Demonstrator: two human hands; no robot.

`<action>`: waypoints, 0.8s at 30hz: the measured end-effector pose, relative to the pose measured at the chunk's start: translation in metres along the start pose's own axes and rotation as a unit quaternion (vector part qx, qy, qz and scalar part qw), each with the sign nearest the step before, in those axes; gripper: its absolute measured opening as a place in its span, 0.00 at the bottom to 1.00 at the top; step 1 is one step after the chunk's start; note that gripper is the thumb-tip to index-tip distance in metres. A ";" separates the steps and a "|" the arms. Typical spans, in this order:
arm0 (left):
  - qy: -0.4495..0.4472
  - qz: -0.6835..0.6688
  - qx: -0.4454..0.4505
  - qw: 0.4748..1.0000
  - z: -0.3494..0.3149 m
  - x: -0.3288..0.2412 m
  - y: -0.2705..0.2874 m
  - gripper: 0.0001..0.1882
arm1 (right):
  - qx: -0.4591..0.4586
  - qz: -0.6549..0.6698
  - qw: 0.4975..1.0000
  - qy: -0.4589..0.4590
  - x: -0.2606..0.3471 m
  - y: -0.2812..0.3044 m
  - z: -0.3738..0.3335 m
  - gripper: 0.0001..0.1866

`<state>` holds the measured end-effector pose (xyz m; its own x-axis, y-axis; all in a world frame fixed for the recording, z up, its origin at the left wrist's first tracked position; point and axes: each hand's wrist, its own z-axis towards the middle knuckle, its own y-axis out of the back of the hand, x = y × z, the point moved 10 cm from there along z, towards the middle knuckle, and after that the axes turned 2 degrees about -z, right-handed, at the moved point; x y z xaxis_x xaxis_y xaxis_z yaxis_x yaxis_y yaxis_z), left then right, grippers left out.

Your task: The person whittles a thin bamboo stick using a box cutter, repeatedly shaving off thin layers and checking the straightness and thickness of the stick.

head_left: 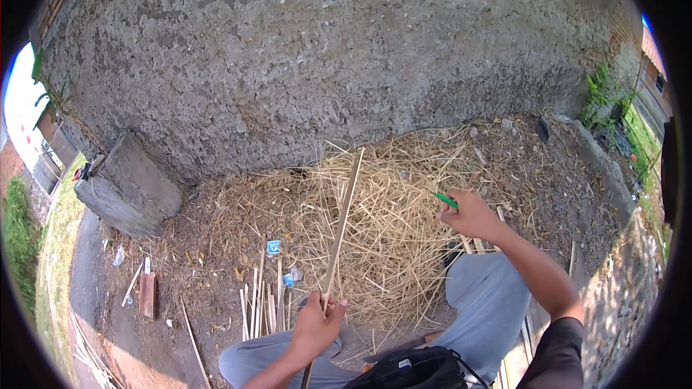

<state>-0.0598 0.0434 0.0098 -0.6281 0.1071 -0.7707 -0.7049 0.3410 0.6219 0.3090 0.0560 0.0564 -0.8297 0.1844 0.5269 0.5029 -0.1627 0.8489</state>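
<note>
My left hand [318, 325] is closed around the lower part of a long, flat wooden strip [342, 227]. The strip slants up and away from me, its far end near the foot of the wall. Off to the right, my right hand [472, 215] grips a slim green object [445, 200]; only a short length shows past the fingers, so its exact kind cannot be told. The two hands are well apart, and the green object does not touch the strip. Beneath both spreads a heap of pale, straw-like shavings [393, 245].
A rough grey wall [360, 50] closes off the far side. Cut sticks [261, 306] lie beside my left knee. At the left are a concrete block [133, 187] and a reddish brown piece [148, 295]. A small blue packet [273, 247] rests on the dirt. My bent legs [483, 302] flank the heap.
</note>
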 end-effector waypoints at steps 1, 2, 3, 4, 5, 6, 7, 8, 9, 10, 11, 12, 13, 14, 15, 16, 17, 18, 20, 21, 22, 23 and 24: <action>0.001 -0.002 0.001 1.000 -0.001 -0.004 -0.002 0.22 | 0.007 0.032 0.999 0.025 0.027 0.001 -0.009 0.16; -0.012 0.018 0.007 1.000 -0.001 -0.010 -0.003 0.21 | 0.015 0.062 0.997 0.052 0.053 0.003 -0.015 0.16; -0.018 0.019 0.001 1.000 0.002 -0.023 0.003 0.21 | 0.023 0.104 0.993 0.047 0.072 0.006 -0.019 0.17; -0.016 0.082 0.001 0.996 0.003 -0.039 0.010 0.19 | 0.035 0.148 0.988 0.042 0.087 0.005 -0.022 0.17; -0.014 0.146 0.002 0.989 0.005 -0.051 0.017 0.18 | 0.024 0.207 0.977 0.045 0.097 0.003 -0.023 0.18; -0.078 0.174 -0.022 0.981 0.011 -0.069 0.025 0.15 | 0.015 0.267 0.962 0.049 0.102 -0.001 -0.023 0.18; -0.078 0.177 -0.026 0.981 0.018 -0.079 0.031 0.15 | 0.015 0.269 0.961 0.053 0.104 -0.014 -0.022 0.18; -0.133 0.234 -0.090 0.959 0.024 -0.108 0.045 0.14 | -0.037 0.356 0.933 0.050 0.096 -0.020 -0.020 0.17; -0.186 0.289 -0.152 0.927 0.028 -0.134 0.055 0.13 | -0.087 0.439 0.893 0.046 0.088 -0.024 -0.021 0.16; -0.182 0.294 -0.155 0.925 0.037 -0.139 0.059 0.13 | -0.133 0.478 0.866 0.059 0.087 -0.027 -0.023 0.15; -0.218 0.316 -0.180 0.906 0.043 -0.150 0.062 0.13 | -0.130 0.482 0.864 0.063 0.087 -0.033 -0.020 0.15; -0.254 0.336 -0.203 0.884 0.047 -0.157 0.062 0.12 | -0.123 0.544 0.829 0.031 0.080 -0.042 -0.016 0.15; -0.253 0.337 -0.204 0.883 0.055 -0.155 0.059 0.12 | -0.118 0.602 0.790 -0.003 0.073 -0.050 -0.013 0.15; -0.288 0.331 -0.210 0.873 0.059 -0.159 0.052 0.12 | -0.117 0.602 0.790 -0.003 0.072 -0.050 -0.012 0.15; -0.323 0.324 -0.215 0.863 0.062 -0.161 0.045 0.13 | -0.100 0.638 0.763 -0.024 0.070 -0.053 -0.008 0.13; -0.324 0.322 -0.214 0.864 0.070 -0.158 0.038 0.13 | -0.084 0.672 0.735 -0.045 0.067 -0.057 -0.006 0.11; -0.342 0.331 -0.226 0.850 0.075 -0.159 0.030 0.15 | -0.085 0.670 0.736 -0.048 0.064 -0.059 -0.003 0.11; -0.361 0.339 -0.238 0.835 0.078 -0.159 0.023 0.16 | -0.106 0.677 0.725 -0.059 0.056 -0.061 0.001 0.11; -0.361 0.328 -0.236 0.841 0.090 -0.155 0.011 0.20 | -0.163 0.666 0.723 -0.084 0.045 -0.057 0.006 0.11; -0.357 0.321 -0.237 0.844 0.095 -0.152 0.008 0.24 | -0.167 0.663 0.725 -0.087 0.042 -0.055 0.009 0.11; -0.356 0.317 -0.232 0.848 0.099 -0.150 0.005 0.24 | -0.159 0.671 0.717 -0.102 0.040 -0.058 0.009 0.11; -0.368 0.291 -0.212 0.857 0.104 -0.150 0.002 0.31 | -0.150 0.679 0.709 -0.117 0.037 -0.061 0.009 0.11; -0.379 0.265 -0.193 0.865 0.107 -0.150 0.000 0.39 | -0.151 0.685 0.705 -0.104 0.031 -0.059 0.014 0.11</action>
<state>0.0694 0.1269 0.1104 -0.6032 0.7850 -0.1409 -0.5332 -0.2656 0.8032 0.2570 0.0846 0.0230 0.4545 -0.2128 0.8650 0.6972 -0.5194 -0.4941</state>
